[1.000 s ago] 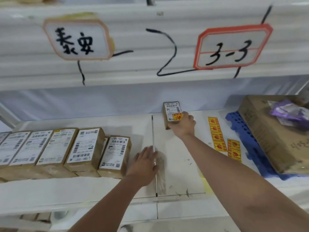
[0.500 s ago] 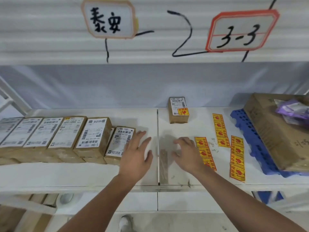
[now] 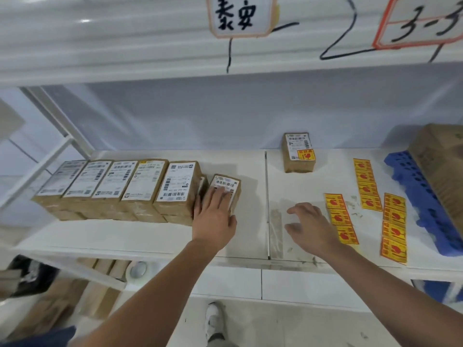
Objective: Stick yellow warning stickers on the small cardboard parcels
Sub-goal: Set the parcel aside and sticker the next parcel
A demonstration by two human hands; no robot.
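A row of small brown cardboard parcels (image 3: 140,184) with white labels lies on the left of the white shelf (image 3: 150,236). My left hand (image 3: 215,216) rests on the rightmost parcel (image 3: 225,182), fingers laid flat over its label and thumb at its right edge. Another parcel (image 3: 298,156) stands alone at the back, a yellow sticker on its label. My right hand (image 3: 308,226) hovers over the shelf with loosely bent fingers and holds nothing. Just right of it lies a strip of yellow warning stickers (image 3: 337,214). Two more strips (image 3: 367,184) (image 3: 394,226) lie further right.
A blue plastic pallet (image 3: 421,196) carries a large cardboard box (image 3: 441,159) at the far right. A seam (image 3: 266,196) divides the shelf boards. An upper shelf edge with handwritten signs (image 3: 240,16) overhangs. Boxes and a tape roll (image 3: 136,270) sit below.
My right hand let go of the stickered parcel at the back and drew back beside the sticker strips. My left hand moved forward-left onto the rightmost parcel in the row.
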